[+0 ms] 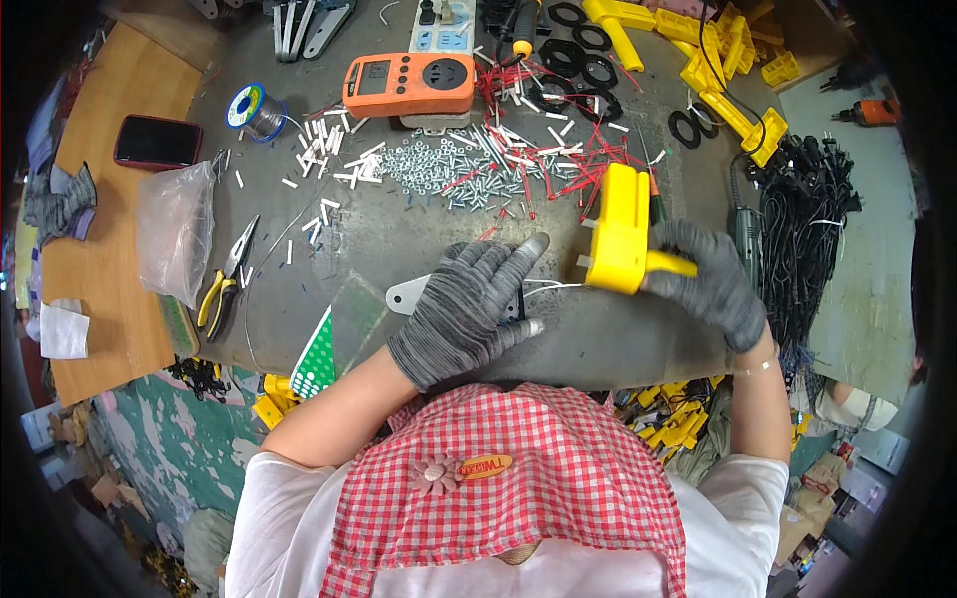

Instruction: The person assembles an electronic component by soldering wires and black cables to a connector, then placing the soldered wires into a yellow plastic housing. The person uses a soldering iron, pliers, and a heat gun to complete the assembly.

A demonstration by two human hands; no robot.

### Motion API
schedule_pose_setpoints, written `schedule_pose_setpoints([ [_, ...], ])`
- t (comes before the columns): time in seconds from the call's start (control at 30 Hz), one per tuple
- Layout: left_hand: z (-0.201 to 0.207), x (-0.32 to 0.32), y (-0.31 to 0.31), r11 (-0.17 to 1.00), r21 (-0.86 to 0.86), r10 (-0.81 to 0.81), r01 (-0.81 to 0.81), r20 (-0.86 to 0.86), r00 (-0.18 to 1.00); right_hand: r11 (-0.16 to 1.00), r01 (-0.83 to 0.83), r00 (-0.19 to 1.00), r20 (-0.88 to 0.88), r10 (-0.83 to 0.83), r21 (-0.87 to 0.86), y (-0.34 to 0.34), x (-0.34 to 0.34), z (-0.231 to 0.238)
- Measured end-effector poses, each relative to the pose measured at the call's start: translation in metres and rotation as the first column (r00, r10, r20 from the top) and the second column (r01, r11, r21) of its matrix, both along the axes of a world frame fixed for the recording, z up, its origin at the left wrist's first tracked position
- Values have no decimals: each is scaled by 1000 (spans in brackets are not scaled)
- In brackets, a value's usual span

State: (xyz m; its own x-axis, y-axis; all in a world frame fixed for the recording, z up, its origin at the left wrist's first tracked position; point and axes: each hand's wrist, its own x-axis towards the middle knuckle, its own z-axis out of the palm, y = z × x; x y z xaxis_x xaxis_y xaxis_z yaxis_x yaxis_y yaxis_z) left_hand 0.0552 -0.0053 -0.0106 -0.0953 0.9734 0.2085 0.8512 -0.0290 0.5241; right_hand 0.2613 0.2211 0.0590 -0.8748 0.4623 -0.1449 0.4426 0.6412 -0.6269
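My left hand (469, 311), in a grey striped glove, lies palm down near the table's front edge. Its fingers are stretched out and the thumb is apart from them. Under it is a light grey metal plate (406, 295) with a hole at its rounded end; the rest is covered by the hand. Thin white wires (551, 286) run from beside the thumb toward a yellow plastic housing (620, 227). My right hand (710, 279), gloved alike, grips this housing at its lower right, raised above the table. Metal prongs stick out of the housing's left side.
Screws and nuts (449, 164) lie mid-table among white sleeves and red wires (588, 169). Behind them stands an orange meter (409, 87). Pliers (228, 274), a plastic bag (175, 234) and a solder spool (255, 112) are at left. Black cables (802, 229) are heaped at right.
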Motion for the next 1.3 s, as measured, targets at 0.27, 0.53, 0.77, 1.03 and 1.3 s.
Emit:
schedule_pose_setpoints([
  [0.27, 1, -7, -5, 999, 21, -39, 35, 263, 964, 882, -414, 910, 72, 409, 224, -32, -29, 2],
  [0.53, 1, -9, -4, 997, 7, -77, 78, 287, 955, 918, -387, 920, 107, 378, 87, -37, -36, -7],
  [0.77, -4, -5, -7, 993, 108, -57, 40, 164, 985, 925, -218, 959, -106, 262, 312, -31, -11, -23],
  [1.03, 1, -3, -7, 997, 73, -21, 9, 162, 987, 468, 511, 701, -34, -712, 721, 37, 137, -77],
  [1.3, 2, -2, -9, 999, 41, -8, 1, 191, 982, 89, 187, 424, -1, -906, -978, -33, 46, -15],
])
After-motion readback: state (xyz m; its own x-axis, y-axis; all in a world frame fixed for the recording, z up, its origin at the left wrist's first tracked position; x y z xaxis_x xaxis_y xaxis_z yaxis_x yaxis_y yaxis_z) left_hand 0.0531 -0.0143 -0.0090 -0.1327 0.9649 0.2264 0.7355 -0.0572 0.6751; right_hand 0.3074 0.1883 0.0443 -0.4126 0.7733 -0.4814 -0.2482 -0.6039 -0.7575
